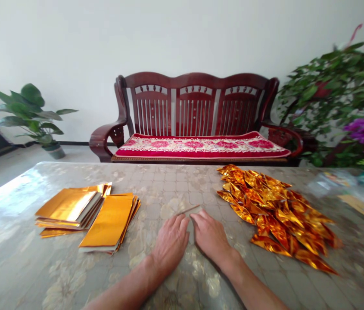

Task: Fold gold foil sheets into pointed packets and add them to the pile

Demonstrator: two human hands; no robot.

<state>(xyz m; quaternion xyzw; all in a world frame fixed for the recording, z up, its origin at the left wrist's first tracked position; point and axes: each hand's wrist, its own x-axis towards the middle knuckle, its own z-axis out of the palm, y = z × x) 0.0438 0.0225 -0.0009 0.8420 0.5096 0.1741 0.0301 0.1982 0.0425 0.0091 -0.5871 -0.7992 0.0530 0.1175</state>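
Observation:
My left hand (172, 237) and my right hand (210, 232) meet at the middle of the table, fingers bent and thumbs near each other. Both grip a small piece of foil paper (188, 209), of which a thin brownish edge and a pale strip show past the fingertips; the rest is hidden under my hands. Left of them lie a stack of gold foil paper (107, 219) and a wider stack of gold sheets (65, 204), grey on the underside. On the right is a heap of folded, pointed gold foil pieces (266, 206).
The table (156, 181) has a glossy patterned cover. At its right edge lie clear plastic packaging (332, 183) and tan card pieces (354, 206). Beyond stands a dark wooden bench (194, 112) with a red floral cushion (201, 145), between potted plants (31, 110) and leafy greenery (340, 90).

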